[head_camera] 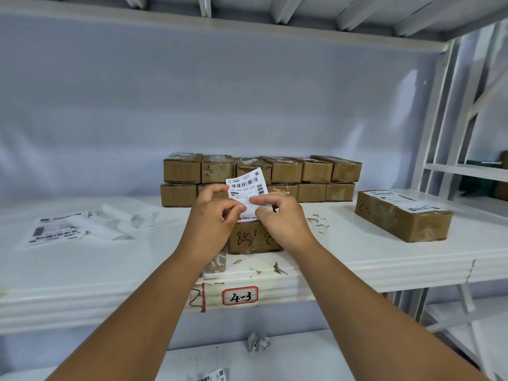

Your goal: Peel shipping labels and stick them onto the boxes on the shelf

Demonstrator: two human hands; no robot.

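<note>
The white shelf carries a stack of brown boxes at the back and one box in front of it. Above that box a shipping label stands upright. The left hand and right hand both pinch its lower edge, apparently splitting off the backing. The next move is likely to peel it free and press it flat onto the box.
</note>
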